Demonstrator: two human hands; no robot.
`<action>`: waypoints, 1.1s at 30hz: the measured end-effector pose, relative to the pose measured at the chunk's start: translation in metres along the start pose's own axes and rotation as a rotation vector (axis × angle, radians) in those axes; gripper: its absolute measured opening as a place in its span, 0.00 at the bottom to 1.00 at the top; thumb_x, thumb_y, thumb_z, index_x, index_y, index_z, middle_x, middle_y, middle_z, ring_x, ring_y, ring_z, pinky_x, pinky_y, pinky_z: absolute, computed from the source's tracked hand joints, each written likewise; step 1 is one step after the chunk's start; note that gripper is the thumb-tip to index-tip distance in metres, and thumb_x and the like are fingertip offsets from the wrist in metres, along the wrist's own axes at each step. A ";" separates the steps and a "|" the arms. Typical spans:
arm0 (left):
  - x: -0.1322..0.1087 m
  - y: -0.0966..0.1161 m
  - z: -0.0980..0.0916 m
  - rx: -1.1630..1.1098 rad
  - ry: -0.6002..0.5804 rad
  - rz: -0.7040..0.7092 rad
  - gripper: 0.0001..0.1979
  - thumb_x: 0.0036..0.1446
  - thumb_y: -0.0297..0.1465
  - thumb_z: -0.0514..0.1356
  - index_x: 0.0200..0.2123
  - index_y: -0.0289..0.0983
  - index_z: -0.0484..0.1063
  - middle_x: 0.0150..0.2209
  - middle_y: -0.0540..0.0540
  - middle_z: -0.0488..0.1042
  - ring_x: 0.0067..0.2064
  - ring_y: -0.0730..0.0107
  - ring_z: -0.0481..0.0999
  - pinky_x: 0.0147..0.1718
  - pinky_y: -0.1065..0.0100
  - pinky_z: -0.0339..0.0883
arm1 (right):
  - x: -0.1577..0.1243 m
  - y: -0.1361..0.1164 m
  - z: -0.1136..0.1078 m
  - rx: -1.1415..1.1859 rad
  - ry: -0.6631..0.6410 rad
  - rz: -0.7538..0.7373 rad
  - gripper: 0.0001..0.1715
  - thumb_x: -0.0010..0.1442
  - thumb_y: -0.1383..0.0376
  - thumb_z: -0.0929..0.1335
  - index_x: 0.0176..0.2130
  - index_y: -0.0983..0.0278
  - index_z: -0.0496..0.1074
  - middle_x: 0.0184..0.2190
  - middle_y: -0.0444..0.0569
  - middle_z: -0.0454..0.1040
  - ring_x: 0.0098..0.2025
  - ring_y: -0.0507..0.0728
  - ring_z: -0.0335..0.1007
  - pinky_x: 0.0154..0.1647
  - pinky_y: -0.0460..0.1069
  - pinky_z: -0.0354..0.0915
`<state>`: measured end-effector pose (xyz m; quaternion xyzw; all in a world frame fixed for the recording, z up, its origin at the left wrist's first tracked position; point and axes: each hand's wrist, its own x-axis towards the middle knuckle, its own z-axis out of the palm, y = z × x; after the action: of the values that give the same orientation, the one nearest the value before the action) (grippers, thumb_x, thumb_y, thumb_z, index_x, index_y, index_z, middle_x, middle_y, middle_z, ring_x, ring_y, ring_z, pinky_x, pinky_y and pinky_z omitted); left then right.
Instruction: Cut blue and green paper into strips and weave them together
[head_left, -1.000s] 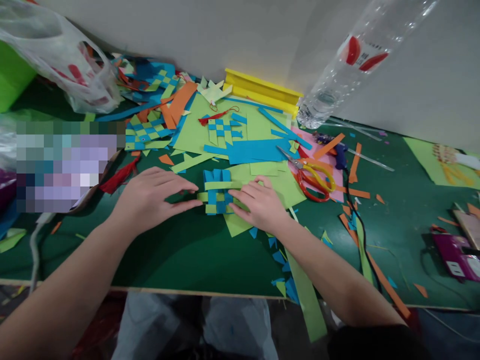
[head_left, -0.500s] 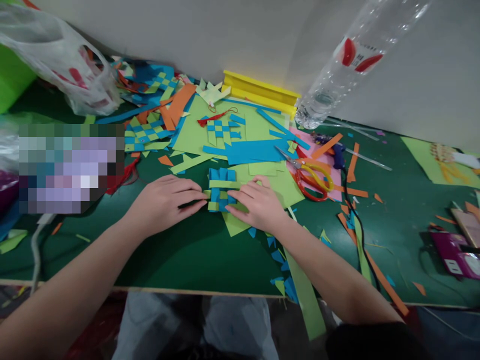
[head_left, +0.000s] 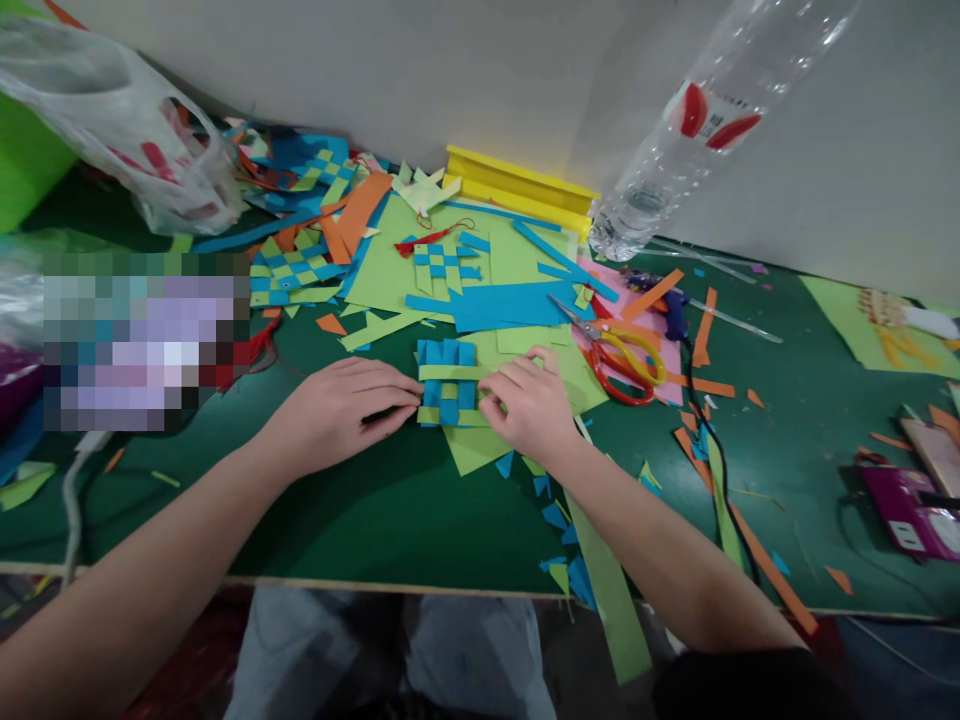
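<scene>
A small woven piece of blue and green paper strips [head_left: 448, 355] lies in front of me on the green table. My left hand [head_left: 352, 408] is at its left edge, thumb and fingertips closed on the edge. To its right, my right hand [head_left: 526, 402] is curled with thumb and forefinger pinched together by the end of the middle green strip, which the fingers mostly hide. Green paper sheets [head_left: 469, 455] lie partly under the weave and the right hand.
Orange-and-yellow scissors [head_left: 626, 365] and a glue gun [head_left: 676, 315] lie right of the paper pile. Behind stand a clear plastic bottle [head_left: 675, 150] and a yellow holder [head_left: 517, 190]. Finished woven fish [head_left: 442, 265], a plastic bag [head_left: 142, 140] and paper scraps [head_left: 555, 515] surround the work.
My right hand has moved right, off the weave, uncovering its right side. The middle green strip no longer sticks out on the left. My left hand has shifted slightly right against the edge.
</scene>
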<state>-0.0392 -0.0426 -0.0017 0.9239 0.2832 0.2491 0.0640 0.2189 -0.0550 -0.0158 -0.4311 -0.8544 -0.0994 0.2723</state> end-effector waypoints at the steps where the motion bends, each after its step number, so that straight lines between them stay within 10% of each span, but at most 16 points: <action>1: 0.000 0.000 0.000 -0.013 -0.004 -0.002 0.06 0.63 0.29 0.59 0.38 0.38 0.76 0.42 0.47 0.81 0.43 0.67 0.79 0.45 0.63 0.71 | 0.000 0.000 0.000 0.004 0.003 -0.009 0.15 0.60 0.71 0.62 0.27 0.63 0.74 0.23 0.43 0.75 0.28 0.53 0.65 0.50 0.54 0.56; 24: 0.001 0.000 -0.004 0.198 -0.035 -0.044 0.11 0.65 0.34 0.56 0.34 0.40 0.78 0.32 0.49 0.78 0.35 0.65 0.75 0.38 0.60 0.62 | 0.001 -0.004 -0.005 0.112 0.020 -0.115 0.13 0.61 0.72 0.62 0.36 0.64 0.76 0.29 0.44 0.78 0.31 0.52 0.69 0.52 0.54 0.58; 33: 0.002 0.003 -0.001 0.170 -0.055 -0.058 0.10 0.65 0.35 0.56 0.38 0.43 0.78 0.32 0.49 0.78 0.36 0.66 0.74 0.40 0.60 0.62 | -0.001 -0.006 -0.005 0.140 -0.181 -0.172 0.14 0.65 0.67 0.62 0.43 0.62 0.76 0.41 0.48 0.78 0.46 0.56 0.71 0.62 0.60 0.53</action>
<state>-0.0370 -0.0444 0.0011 0.9240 0.3280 0.1967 0.0003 0.2164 -0.0610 -0.0115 -0.3434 -0.9142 -0.0231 0.2142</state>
